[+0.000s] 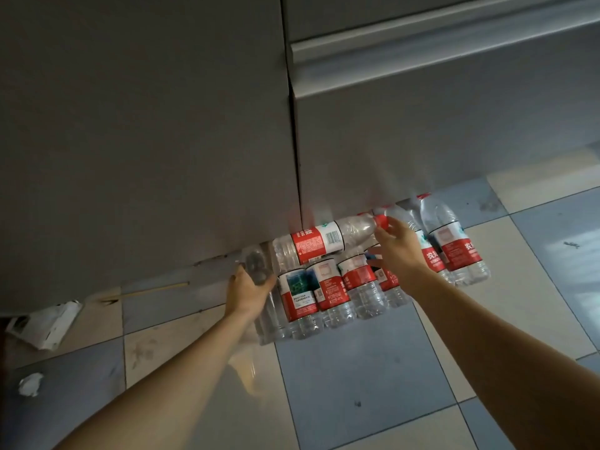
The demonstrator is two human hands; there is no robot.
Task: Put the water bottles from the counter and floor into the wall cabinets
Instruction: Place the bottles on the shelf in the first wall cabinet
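Several clear water bottles with red and white labels stand on the tiled floor in a torn plastic wrap (328, 297), tight against the base cabinets. One bottle (319, 243) lies on its side across their tops. My left hand (248, 289) grips the bottom end of a clear bottle (258, 267) at the pack's left edge. My right hand (397, 246) reaches over the pack with fingers spread, fingertips at the red cap (382, 220) of the lying bottle. Two more bottles (454, 241) stand at the right.
Grey base cabinet doors (146, 141) fill the upper view, with a long bar handle (422, 37) at the upper right. Torn white packaging (48, 323) and a crumpled scrap (31, 383) lie on the floor at the left. A thin stick (146, 290) lies under the cabinet edge.
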